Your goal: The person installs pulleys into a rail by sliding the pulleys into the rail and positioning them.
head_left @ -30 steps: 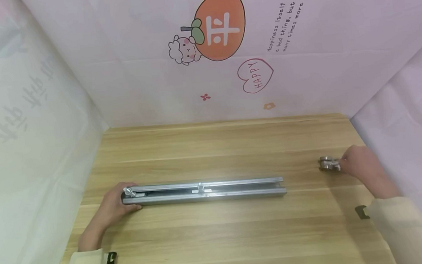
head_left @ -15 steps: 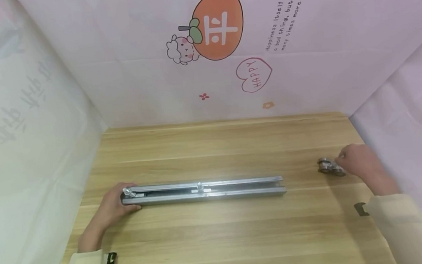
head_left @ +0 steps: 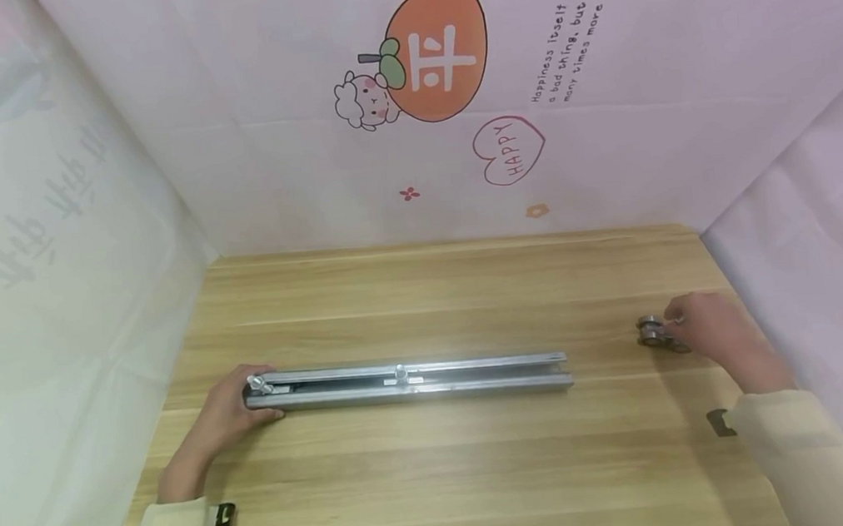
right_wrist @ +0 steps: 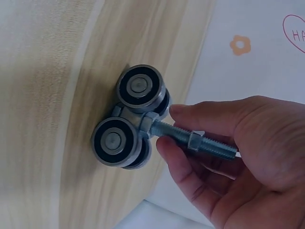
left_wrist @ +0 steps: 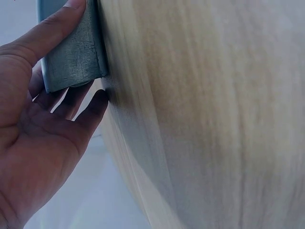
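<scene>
My left hand (head_left: pixel 229 405) grips the left end of a steel channel rail (head_left: pixel 477 386) lying crosswise on the table; in the left wrist view its thumb presses one side, with fingers at the other. A bolt (head_left: pixel 257 383) stands tilted in the rail's slot at that end, and a second bolt (head_left: pixel 401 374) stands near the middle. At the right, my right hand (head_left: pixel 713 332) holds a roller trolley (head_left: pixel 651 331) by its threaded stud (right_wrist: pixel 174 131), between thumb and fingers. Paired wheels (right_wrist: pixel 139 86) and a nut (right_wrist: pixel 195 140) on the stud show in the right wrist view.
A wood-grain table (head_left: pixel 410 481) lies under everything. White printed sheeting (head_left: pixel 270 167) walls in the back and both sides. Dark wrist-camera parts (head_left: pixel 721 422) stick out below the sleeves.
The trolley has turned in my right hand, so more of its wheels show from above. That hand has shifted slightly left over the stud. My left hand and the rail stay put.
</scene>
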The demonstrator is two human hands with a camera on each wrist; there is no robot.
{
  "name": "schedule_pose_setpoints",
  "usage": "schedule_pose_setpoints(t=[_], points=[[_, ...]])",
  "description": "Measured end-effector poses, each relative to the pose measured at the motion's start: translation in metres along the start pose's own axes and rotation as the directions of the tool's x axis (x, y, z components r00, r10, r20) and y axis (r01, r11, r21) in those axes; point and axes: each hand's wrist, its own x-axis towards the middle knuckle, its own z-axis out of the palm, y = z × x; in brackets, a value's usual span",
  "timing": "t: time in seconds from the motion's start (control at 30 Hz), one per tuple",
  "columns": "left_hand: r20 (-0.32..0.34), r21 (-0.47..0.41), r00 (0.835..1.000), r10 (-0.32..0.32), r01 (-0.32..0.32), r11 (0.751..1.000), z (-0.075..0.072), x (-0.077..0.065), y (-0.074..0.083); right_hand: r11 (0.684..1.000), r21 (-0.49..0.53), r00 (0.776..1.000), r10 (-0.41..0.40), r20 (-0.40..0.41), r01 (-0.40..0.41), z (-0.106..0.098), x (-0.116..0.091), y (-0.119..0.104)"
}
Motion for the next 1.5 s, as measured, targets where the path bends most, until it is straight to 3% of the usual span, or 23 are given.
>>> schedule_pose_setpoints(t=[0.57, 0.73, 0.97, 1.17, 1.5], points=[[0.006, -0.006, 1.0, -0.014, 0.014, 1.0, 0.0, 0.0, 0.001, 0.999, 0.038, 0.996, -0.005, -0.092, 0.008, 0.012, 0.001, 0.006], [0.009, -0.009, 1.0, -0.015, 0.015, 1.0, 0.0, -0.001, 0.0, 0.999, 0.021, 0.991, -0.041, -0.128, 0.044, 0.012, 0.0, 0.007], [0.004, -0.007, 1.0, -0.011, 0.011, 1.0, 0.0, -0.001, 0.0, 0.997, 0.004, 0.991, -0.081, -0.108, 0.082, 0.01, -0.005, 0.006], [0.001, -0.007, 1.0, -0.007, 0.007, 1.0, 0.0, -0.001, 0.0, 0.997, 0.011, 0.992, -0.081, -0.098, 0.082, 0.009, -0.012, -0.005], [0.0, 0.004, 1.0, 0.001, -0.001, 1.0, -0.001, 0.0, 0.002, 0.986, 0.024, 0.977, -0.161, -0.138, 0.166, 0.01, -0.018, -0.033]])
